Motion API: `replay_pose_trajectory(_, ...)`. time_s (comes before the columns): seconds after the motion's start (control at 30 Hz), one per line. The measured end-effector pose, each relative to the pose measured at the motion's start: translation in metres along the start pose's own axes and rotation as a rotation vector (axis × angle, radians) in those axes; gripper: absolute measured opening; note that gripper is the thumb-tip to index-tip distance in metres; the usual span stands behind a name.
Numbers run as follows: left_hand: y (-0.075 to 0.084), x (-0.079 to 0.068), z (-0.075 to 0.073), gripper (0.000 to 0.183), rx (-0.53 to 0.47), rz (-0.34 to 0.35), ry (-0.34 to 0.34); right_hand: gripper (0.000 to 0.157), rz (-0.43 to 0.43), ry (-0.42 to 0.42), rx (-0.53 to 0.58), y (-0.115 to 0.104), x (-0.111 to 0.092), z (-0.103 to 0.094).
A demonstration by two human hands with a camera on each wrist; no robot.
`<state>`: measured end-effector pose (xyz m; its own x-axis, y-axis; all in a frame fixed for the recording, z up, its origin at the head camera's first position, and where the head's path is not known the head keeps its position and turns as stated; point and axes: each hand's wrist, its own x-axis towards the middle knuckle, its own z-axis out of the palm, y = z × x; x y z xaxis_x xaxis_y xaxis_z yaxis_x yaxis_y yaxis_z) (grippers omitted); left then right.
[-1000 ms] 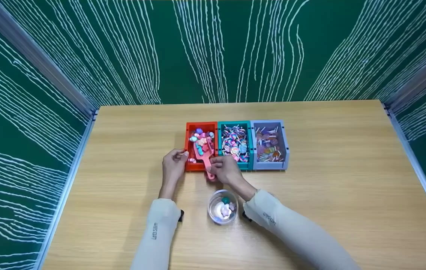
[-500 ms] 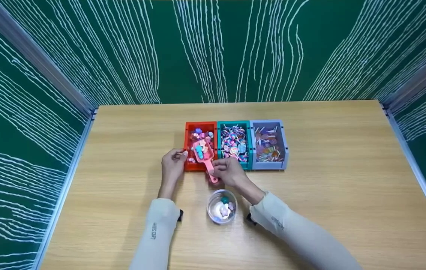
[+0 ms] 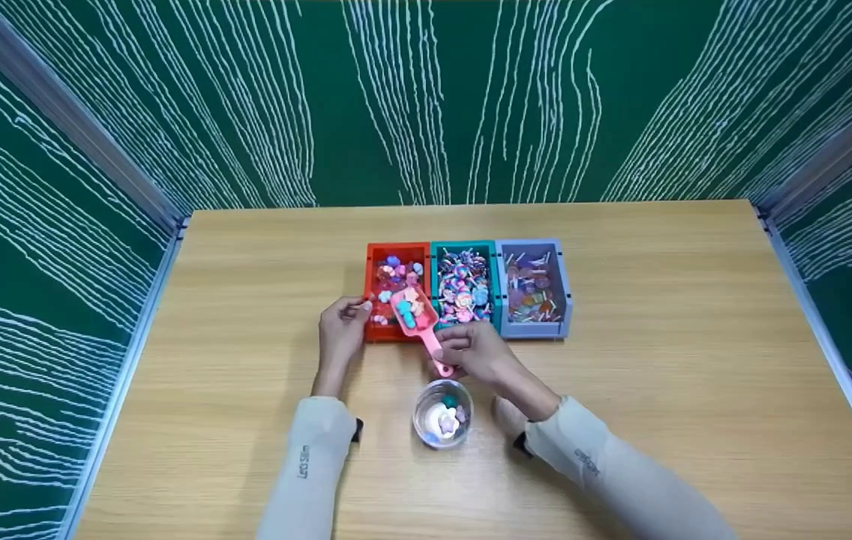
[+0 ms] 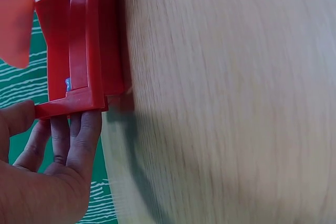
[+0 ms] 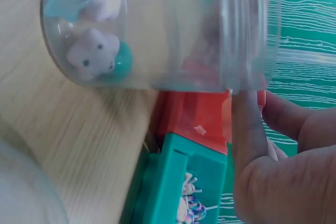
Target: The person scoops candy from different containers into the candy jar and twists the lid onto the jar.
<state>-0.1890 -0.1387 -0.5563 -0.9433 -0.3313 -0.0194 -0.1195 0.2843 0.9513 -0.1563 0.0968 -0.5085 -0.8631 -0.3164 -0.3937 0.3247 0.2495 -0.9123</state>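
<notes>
Presently, nearest first: clear jar [image 3: 418, 417], upright on the worktop [image 3: 666, 375], containing a few pieces [image 3: 447, 421], among them a dark-dotted pale star [image 5: 93, 55]. Right of it, partly under the right sleeve [image 3: 613, 465], a second clear, rounded item [image 3: 507, 415]; kind cannot be told. Next, right hand [image 3: 482, 352], thumb and fingers pinching the handle of a pink scoop [image 3: 432, 343], its bowl loaded with turquoise, peach and pink charms [image 3: 412, 309]. Scoop position: above the front right corner of the red bin [image 3: 370, 274], handle end near the jar; shifted jarward over the last second. Bearing on the work: gathering of this load looks finished, tipping out not yet done. Left hand [image 3: 343, 330], gripping the red bin's left rim, unmoved, presumably steadying it. Adjoining rightward, teal bin [image 3: 498, 292] of miniature lollipops [image 3: 463, 281], then grey bin [image 3: 535, 330] of translucent ones. Farthest, green backdrop [image 3: 471, 97], white-lined
</notes>
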Motion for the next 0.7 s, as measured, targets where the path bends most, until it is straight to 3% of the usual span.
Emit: replay_pose_trajectory(0.7,0.003,-0.001,0.001,0.018,0.032,-0.071,-0.009,0.037,0.013,-0.041,-0.017,0.008,-0.031,-0.046)
